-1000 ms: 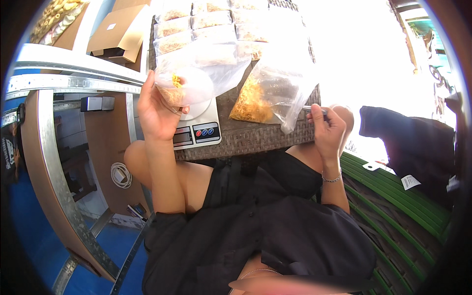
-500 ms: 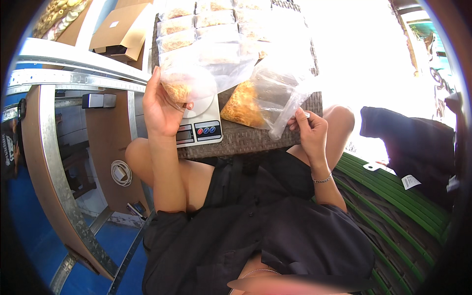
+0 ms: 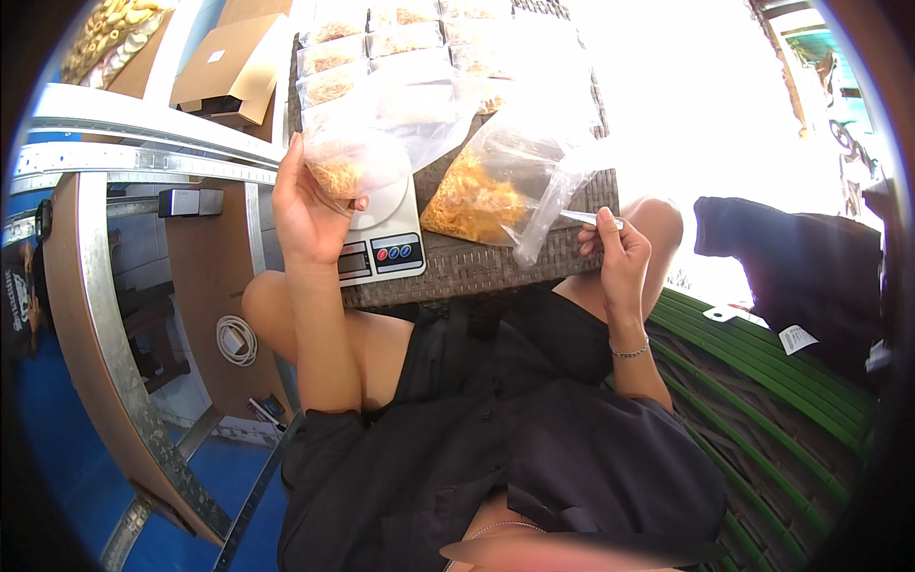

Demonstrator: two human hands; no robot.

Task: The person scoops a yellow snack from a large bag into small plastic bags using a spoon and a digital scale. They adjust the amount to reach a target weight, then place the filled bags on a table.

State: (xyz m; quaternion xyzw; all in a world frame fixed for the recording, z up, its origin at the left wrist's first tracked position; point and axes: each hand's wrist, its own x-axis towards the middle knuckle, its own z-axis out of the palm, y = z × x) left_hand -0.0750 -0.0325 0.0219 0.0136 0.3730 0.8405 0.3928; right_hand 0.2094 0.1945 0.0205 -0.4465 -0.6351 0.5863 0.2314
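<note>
My left hand is closed around a small clear plastic bag with golden shredded food in its bottom. That bag is held over the round plate of a white kitchen scale. A larger clear bag, part filled with the same golden shreds, lies beside the scale with its mouth toward my right hand. My right fingers pinch the silver handle of what looks like a spoon; its far end goes into the large bag's mouth and cannot be made out.
Rows of small filled bags cover the far part of the woven table. To the left stand a metal-framed shelf and a cardboard box. A green slatted bench with dark cloth on it is at the right.
My right hand has moved slightly right and down, off the large bag's edge, and more of the silver handle shows. My left hand stays nearly still with the small bag.
</note>
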